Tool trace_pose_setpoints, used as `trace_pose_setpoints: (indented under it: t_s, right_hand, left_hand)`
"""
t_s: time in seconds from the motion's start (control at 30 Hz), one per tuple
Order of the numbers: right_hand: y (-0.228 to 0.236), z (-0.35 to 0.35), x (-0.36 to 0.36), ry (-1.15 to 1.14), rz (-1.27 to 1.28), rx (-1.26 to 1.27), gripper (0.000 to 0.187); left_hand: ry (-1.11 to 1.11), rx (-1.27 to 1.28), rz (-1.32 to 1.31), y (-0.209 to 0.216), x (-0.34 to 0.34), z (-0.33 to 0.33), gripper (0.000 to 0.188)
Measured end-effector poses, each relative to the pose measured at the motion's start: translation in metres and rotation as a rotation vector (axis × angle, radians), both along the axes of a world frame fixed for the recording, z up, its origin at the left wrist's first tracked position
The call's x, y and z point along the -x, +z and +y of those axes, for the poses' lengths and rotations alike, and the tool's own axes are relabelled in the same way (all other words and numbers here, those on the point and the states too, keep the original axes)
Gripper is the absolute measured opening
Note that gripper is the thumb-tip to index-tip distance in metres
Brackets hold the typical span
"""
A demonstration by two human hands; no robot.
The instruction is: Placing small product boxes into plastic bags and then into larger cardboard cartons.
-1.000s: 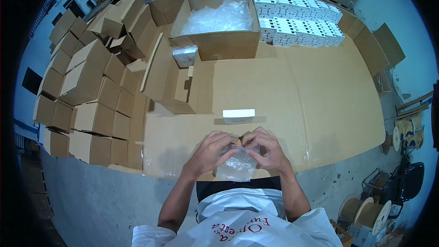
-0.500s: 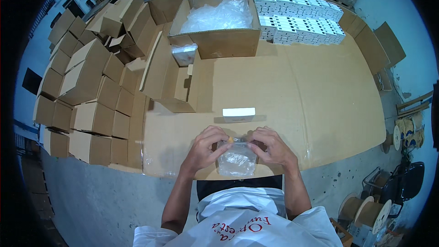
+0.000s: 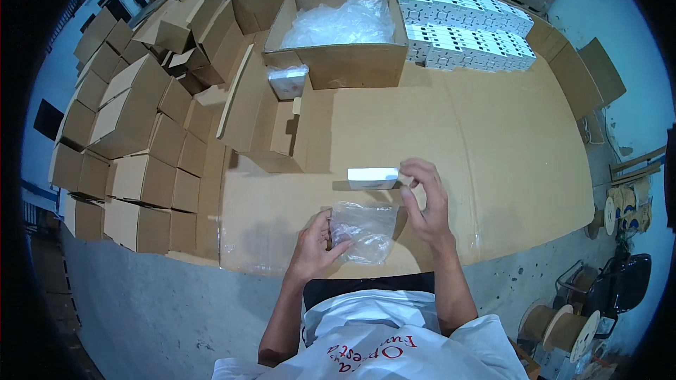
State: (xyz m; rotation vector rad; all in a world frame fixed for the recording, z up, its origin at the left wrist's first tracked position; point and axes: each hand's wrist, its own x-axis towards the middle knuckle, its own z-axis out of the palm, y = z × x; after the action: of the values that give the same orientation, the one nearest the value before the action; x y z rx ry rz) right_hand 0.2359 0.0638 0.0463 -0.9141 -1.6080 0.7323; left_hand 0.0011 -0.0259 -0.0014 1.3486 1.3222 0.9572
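A clear plastic bag (image 3: 365,233) is pinched at its left edge by my left hand (image 3: 315,245), just above the near edge of the cardboard-covered table. Past the bag a small white box (image 3: 372,178) sits on the table. My right hand (image 3: 427,200) is at the right end of that box, thumb and fingers apart, with nothing between them. Whether a fingertip touches the box I cannot tell.
An open brown carton (image 3: 299,148) stands beyond the bag, with a bagged white box (image 3: 287,82) inside. Behind it a larger carton (image 3: 355,69) holds clear plastic bags. Stacked white boxes (image 3: 465,24) are at the back right. Brown cartons (image 3: 141,134) pile up on the left.
My right hand has let go of the bag and moved forward and right to the white box. My left hand keeps the bag, now spread flatter.
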Motion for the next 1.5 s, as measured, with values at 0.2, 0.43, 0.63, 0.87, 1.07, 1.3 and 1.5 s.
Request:
trace_pose_setpoints:
  t_s: [0.2, 0.43, 0.63, 0.87, 1.07, 1.3, 1.5]
  right_hand:
    - [-0.022, 0.024, -0.002, 0.114, -0.290, -0.021, 0.031]
    - [-0.048, 0.025, -0.001, -0.054, 0.237, 0.154, 0.020]
    - [-0.050, 0.022, -0.009, 0.167, 0.618, 0.425, 0.016]
    - [-0.047, 0.022, -0.014, 0.168, 0.465, 0.352, 0.016]
    - [-0.055, 0.024, -0.019, 0.202, 0.432, 0.343, 0.018]
    - [-0.053, 0.019, -0.019, 0.220, 0.393, 0.348, 0.018]
    - [-0.047, 0.016, -0.016, 0.221, 0.288, 0.351, 0.015]
  left_hand:
    - [0.004, 0.012, -0.073, -0.005, 0.006, 0.003, 0.062]
    - [0.029, 0.057, -0.138, -0.002, 0.004, 0.013, 0.056]
    - [0.038, 0.017, -0.197, -0.008, 0.004, 0.024, 0.054]
    - [0.042, 0.011, -0.173, -0.007, -0.001, 0.028, 0.054]
    - [0.046, -0.012, -0.249, -0.013, -0.001, 0.030, 0.054]
    - [0.044, -0.037, -0.147, -0.017, 0.000, 0.028, 0.053]
    - [0.034, -0.028, -0.203, -0.008, -0.004, 0.029, 0.052]
